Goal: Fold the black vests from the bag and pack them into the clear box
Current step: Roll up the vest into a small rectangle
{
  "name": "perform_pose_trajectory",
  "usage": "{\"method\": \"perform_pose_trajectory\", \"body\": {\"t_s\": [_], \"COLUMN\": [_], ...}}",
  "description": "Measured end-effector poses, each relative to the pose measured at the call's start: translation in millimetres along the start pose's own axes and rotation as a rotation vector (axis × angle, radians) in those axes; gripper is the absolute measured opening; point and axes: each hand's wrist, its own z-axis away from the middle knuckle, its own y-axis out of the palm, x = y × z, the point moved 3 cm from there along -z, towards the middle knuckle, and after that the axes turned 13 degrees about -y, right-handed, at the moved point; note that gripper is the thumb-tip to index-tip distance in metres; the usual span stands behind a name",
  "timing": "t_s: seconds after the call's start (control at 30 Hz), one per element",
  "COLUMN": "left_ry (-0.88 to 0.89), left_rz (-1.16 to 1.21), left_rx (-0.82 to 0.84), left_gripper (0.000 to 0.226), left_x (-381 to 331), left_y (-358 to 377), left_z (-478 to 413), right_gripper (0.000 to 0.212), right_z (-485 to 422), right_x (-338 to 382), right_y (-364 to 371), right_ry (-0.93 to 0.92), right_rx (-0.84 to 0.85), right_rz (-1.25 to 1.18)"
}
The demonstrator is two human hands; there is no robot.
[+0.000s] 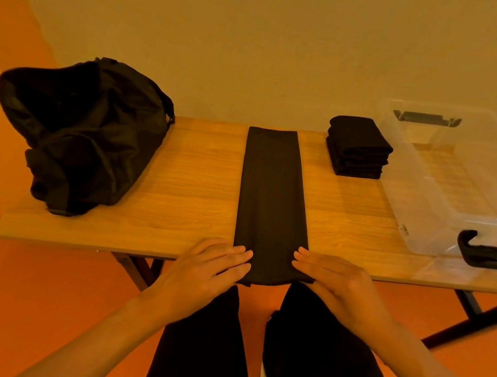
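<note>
We see the left hand (210,264) lying flat, fingers straight and close together, its fingertips resting on the left edge of the black vest (273,192) at the near end. The right hand (334,280) mirrors it, also flat with straight fingers, and touches the vest's right edge. Neither hand curls round the cloth, and a bare strip of fabric shows between the two sets of fingertips.

The vest is folded into a long narrow band that runs from the far edge of the table (193,172) to the near one, where its end hangs slightly over the rim. Its folds and seams are lost in the dark cloth. To its right, and apart from it, stands a stack of folded vests (359,148), just beside the clear box (461,179). The box is cut off by the right border, and through its walls we see only the table. The black bag (84,132) slumps at the far left. We cannot make out what it holds.

Bare wood lies on both sides of the band, between it and the bag and between it and the stack. The box reaches close to the table's near edge.
</note>
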Motion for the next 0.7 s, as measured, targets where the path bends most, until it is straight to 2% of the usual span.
{"method": "perform_pose_trajectory", "body": {"t_s": [0.07, 0.13, 0.47, 0.7], "left_ry": [0.019, 0.013, -0.293, -0.276], "left_rz": [0.061, 0.118, 0.421, 0.509], "left_rx": [-0.048, -0.08, -0.137, -0.165], "left_gripper": [0.026, 0.02, 0.024, 0.02], "left_x": [-5.8, -10.6, -14.3, -25.2], "left_y": [-4.7, -8.6, -28.5, -45.0], "left_z": [3.2, 7.3, -11.1, -18.8], "right_gripper": [0.036, 0.031, 0.023, 0.024], "right_z": [2.0, 6.1, -9.6, -23.1], "right_x": [3.2, 6.1, 9.4, 10.5], "right_y": [-2.4, -4.3, -29.5, -43.1], "right_ry": [0.006, 0.001, 0.16, 0.204], "right_rx": [-0.013, -0.026, -0.185, -0.196], "right_rz": [-0.005, -0.004, -0.306, -0.453]}}
